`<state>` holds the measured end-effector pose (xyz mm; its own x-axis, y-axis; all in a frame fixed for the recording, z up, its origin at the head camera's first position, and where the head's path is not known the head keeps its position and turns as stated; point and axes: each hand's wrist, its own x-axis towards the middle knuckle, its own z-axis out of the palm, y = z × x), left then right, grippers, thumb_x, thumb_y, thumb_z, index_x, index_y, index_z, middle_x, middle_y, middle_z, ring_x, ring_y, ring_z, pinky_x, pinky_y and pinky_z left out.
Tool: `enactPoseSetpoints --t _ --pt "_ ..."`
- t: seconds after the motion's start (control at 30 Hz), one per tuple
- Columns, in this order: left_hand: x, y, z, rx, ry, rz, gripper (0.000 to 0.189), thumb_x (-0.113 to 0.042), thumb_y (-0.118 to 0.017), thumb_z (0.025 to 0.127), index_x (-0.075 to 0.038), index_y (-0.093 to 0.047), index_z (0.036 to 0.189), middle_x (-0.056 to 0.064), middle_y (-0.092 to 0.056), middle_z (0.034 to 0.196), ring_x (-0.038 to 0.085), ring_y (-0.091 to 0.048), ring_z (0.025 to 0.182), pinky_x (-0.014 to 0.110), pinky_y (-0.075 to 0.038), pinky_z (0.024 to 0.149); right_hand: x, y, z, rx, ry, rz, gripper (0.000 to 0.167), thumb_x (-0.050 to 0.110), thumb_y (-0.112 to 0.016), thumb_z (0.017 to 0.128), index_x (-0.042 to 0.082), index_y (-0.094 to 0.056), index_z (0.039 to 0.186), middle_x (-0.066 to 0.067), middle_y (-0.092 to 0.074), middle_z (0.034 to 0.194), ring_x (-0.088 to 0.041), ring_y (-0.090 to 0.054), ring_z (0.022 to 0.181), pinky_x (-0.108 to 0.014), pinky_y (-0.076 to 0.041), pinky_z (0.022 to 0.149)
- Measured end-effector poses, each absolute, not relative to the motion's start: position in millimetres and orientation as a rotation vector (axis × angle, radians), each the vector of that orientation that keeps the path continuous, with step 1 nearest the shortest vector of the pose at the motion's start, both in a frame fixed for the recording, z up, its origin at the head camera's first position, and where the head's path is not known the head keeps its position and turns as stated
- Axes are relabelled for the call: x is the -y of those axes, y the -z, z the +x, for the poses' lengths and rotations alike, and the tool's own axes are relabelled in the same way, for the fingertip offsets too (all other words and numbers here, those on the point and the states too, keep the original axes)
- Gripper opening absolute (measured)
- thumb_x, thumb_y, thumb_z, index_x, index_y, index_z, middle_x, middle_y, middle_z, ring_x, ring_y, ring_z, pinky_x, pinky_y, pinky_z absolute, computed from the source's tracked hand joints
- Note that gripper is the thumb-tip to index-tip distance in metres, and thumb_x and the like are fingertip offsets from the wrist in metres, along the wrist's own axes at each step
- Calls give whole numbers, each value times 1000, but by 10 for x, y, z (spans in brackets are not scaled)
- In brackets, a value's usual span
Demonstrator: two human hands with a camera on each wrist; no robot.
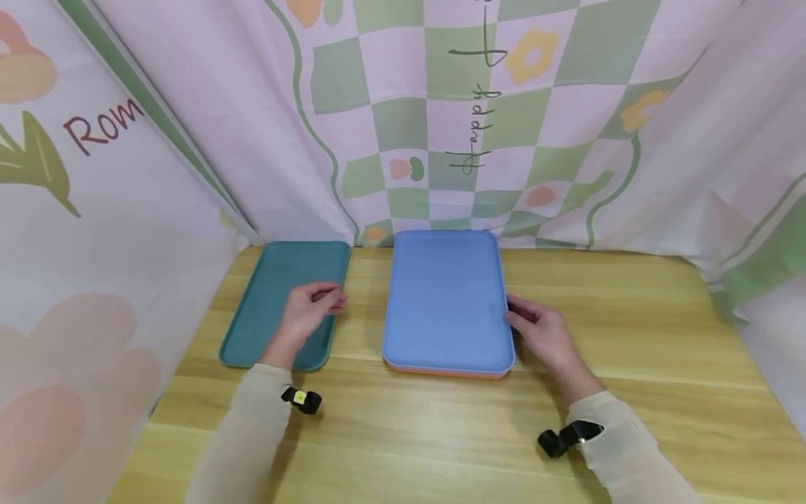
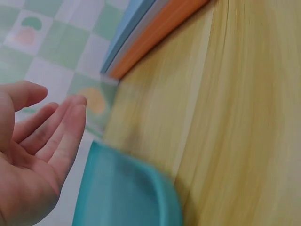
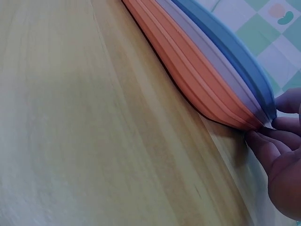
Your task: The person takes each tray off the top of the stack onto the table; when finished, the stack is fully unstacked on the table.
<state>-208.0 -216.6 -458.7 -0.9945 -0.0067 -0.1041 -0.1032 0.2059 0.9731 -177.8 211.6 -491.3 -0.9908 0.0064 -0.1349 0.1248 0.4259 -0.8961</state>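
Note:
A stack of trays stands on the wooden table, with a blue tray (image 1: 448,301) on top. Below it the right wrist view shows a greyish-purple tray (image 3: 207,52) and orange trays (image 3: 188,66). My right hand (image 1: 543,332) holds the stack's right edge, thumb at the blue rim and fingers lower along the side. Over a teal tray (image 1: 264,301), which lies flat on the left, hovers my left hand (image 1: 308,308). Its fingers are loosely bent with nothing between them.
The wooden table (image 1: 441,441) reaches back to a patterned curtain (image 1: 453,126) just behind the trays. Another curtain (image 1: 94,280) hangs along the left side. A strip of bare tabletop separates the teal tray from the stack.

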Motion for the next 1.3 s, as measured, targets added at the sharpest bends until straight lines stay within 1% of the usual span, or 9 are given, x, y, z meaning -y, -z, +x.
enactPoseSetpoints --t 0.17,0.27,0.37,0.53,0.63,0.77,0.93,1.03,1.3 --pt "1994 4590 -2097 -2342 -1925 -84 36 -3 -66 105 19 -65 133 31 -76 120 17 -78 95 37 -65 94 -2107 4909 -1785 -2602 1633 160 47 29 -65 109 3 -64 149 -22 -67 146 -30 -65 134 -3 -48 87" --pt "1899 4591 -2092 -2313 -1908 -71 37 -3 -68 104 17 -65 134 31 -74 123 28 -79 105 45 -62 103 -2109 4898 -1780 -2630 1626 204 44 29 -66 109 4 -69 144 -21 -70 142 -7 -70 115 -5 -50 85" --pt "1826 4609 -2091 -2333 -1865 -40 38 -7 -70 103 14 -66 135 28 -74 126 38 -75 116 47 -59 108 -2114 4897 -1784 -2648 1620 236 42 29 -65 109 4 -71 141 -21 -72 140 11 -61 101 -6 -52 83" --pt "1726 4650 -2096 -2432 -1774 3 37 -12 -73 101 8 -71 132 21 -76 124 29 -71 114 31 -57 99 -2104 4905 -1799 -2691 1597 274 41 30 -63 110 4 -73 139 -20 -73 138 6 -61 103 -6 -50 82" --pt "1658 4697 -2107 -2463 -1755 17 33 -12 -73 100 6 -73 128 18 -77 120 23 -70 109 27 -56 92 -2089 4913 -1805 -2694 1604 288 40 29 -65 109 3 -73 138 -21 -74 137 9 -61 99 -6 -50 82" --pt "1564 4749 -2122 -2468 -1753 19 29 -10 -73 98 4 -74 124 19 -76 119 26 -70 108 31 -58 92 -2073 4921 -1803 -2685 1617 283 40 27 -65 108 2 -73 137 -22 -74 135 14 -60 93 -6 -51 81" --pt "1463 4783 -2137 -2405 -1790 18 34 -4 -72 98 8 -69 131 27 -72 130 38 -70 122 41 -58 105 -2069 4950 -1803 -2683 1627 258 41 27 -64 108 0 -71 139 -24 -73 137 15 -59 92 -5 -52 81" --pt "1419 4800 -2142 -2375 -1802 5 37 -1 -71 98 8 -66 134 28 -70 133 41 -69 127 45 -58 108 -2068 4960 -1805 -2677 1644 249 42 26 -65 108 -1 -70 140 -24 -72 137 14 -60 94 -5 -52 81" --pt "1363 4842 -2159 -2378 -1807 -22 41 6 -71 94 9 -65 135 29 -70 134 42 -70 126 44 -60 107 -2051 4952 -1816 -2687 1656 242 42 26 -67 108 -1 -70 139 -25 -72 138 11 -59 96 -4 -51 82"
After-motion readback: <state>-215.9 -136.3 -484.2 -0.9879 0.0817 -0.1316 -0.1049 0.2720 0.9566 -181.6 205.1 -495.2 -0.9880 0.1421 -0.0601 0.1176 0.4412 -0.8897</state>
